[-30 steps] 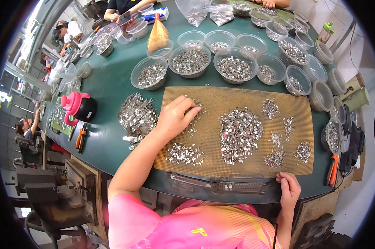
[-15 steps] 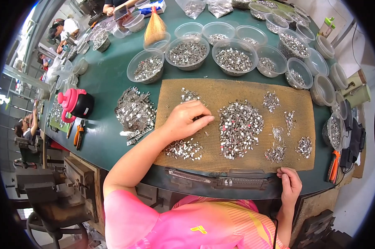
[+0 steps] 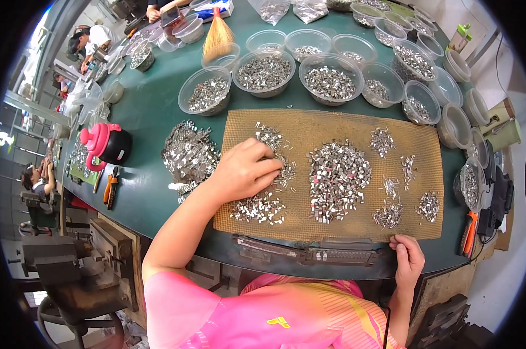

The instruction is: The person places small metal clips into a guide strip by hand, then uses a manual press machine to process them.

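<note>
My left hand (image 3: 246, 168) is over the left part of a brown textured mat (image 3: 333, 122), its fingers curled down among small silver metal pieces (image 3: 287, 174). Its fingertips are mostly hidden, so what they pinch cannot be seen. Below it lies a loose pile of shiny pieces (image 3: 257, 210); above it, a heap of thin bits (image 3: 269, 135). A large central pile (image 3: 338, 180) contains a few reddish pieces. At the mat's lower right edge rests my right hand (image 3: 408, 256), fingers bent together; anything in them is too small to make out.
Several clear plastic bowls (image 3: 264, 72) of metal pieces line the mat's far side. Left of the mat lie a metal heap (image 3: 188, 152), pliers (image 3: 111, 189) and a pink-and-black pot (image 3: 107, 145). Orange-handled pliers (image 3: 468, 232) lie right. Dark metal bars (image 3: 309, 253) run along the front edge.
My left hand has drawn back leftward from beside the central pile, uncovering small pieces there. My right hand has stayed at the mat's edge.
</note>
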`<state>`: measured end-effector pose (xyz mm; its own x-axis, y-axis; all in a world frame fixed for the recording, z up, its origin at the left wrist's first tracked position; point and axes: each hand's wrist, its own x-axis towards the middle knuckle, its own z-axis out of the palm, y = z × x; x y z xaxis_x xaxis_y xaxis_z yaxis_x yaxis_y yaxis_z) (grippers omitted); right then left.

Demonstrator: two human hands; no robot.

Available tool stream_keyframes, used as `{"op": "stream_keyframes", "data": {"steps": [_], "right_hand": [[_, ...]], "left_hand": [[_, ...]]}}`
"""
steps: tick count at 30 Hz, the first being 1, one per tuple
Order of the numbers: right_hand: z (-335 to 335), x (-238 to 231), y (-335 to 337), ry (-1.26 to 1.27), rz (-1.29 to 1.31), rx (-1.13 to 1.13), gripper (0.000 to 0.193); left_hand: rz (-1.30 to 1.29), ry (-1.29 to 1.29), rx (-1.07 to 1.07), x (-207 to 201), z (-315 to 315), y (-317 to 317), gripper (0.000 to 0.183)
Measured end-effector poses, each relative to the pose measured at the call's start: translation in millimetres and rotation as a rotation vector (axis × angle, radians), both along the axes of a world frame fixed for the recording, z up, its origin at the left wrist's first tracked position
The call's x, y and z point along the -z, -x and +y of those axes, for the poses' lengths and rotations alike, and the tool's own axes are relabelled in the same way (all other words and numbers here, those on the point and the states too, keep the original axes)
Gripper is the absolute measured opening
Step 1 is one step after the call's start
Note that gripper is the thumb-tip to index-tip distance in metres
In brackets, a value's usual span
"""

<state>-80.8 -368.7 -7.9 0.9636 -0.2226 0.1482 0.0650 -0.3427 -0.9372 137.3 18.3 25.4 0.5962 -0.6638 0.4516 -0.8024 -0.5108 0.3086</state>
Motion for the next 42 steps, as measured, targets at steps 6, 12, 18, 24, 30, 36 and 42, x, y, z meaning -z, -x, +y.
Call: {"op": "stream_keyframes", "data": {"steps": [6,12,18,24,30,36,42], "right_hand": [[-1,-2,-1,0.022,0.023,-0.049,0.018],[2,-5,1,-0.009,0.034,-0.031,0.019],[2,-3,1,0.002,0.034,-0.046,0.019],[2,-4,1,-0.013,0.025,-0.005,0.017],[2,-5,-3,0.015,-0.005,-0.038,0.018],[1,-4,-1,0.030,-0.031,-0.056,0.018],[2,-3,-1,0.030,-0.050,-0.068,0.019]], "left_hand": [[-0.042,0.037,-0.053,1,14,-10,0.013],[-0.061,0.013,-0.172,3,-20,-63,0.011],[0.013,-0.367,-0.406,16,-55,-106,0.019],[0.123,-0.454,-0.421,16,-72,-125,0.024],[0.135,-0.471,-0.476,14,-74,-125,0.017],[0.163,-0.434,-0.441,11,-67,-122,0.017],[0.195,-0.509,-0.461,13,-71,-129,0.021]]}}
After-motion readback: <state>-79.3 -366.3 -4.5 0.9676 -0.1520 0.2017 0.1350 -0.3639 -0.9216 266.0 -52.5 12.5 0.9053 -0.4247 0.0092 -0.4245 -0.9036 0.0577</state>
